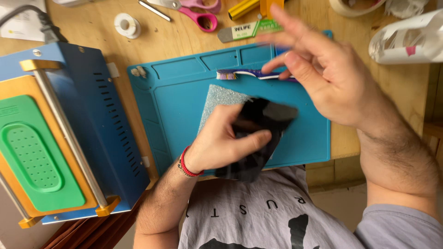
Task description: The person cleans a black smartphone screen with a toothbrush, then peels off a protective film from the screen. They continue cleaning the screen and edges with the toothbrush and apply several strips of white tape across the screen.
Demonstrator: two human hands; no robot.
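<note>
Surface: wooden workbench fills the upper half of the frame, with a blue silicone work mat at centre.
Left hand: left hand, at centre, is clenched on a black flat device, thumb across its face; the device tilts over the mat's lower edge.
Under the device: grey glittery pad, lying on the mat, partly covered.
Right hand: right hand, upper right, is released, fingers spread and blurred; it hovers above the mat and grasps nothing, as far as the blur allows.
Toothbrush: purple-and-white toothbrush lies on the mat's upper part, just below the right fingertips.
Left of frame: blue machine with a green pad.
Top edge: pink-handled scissors and white tape roll.
</note>
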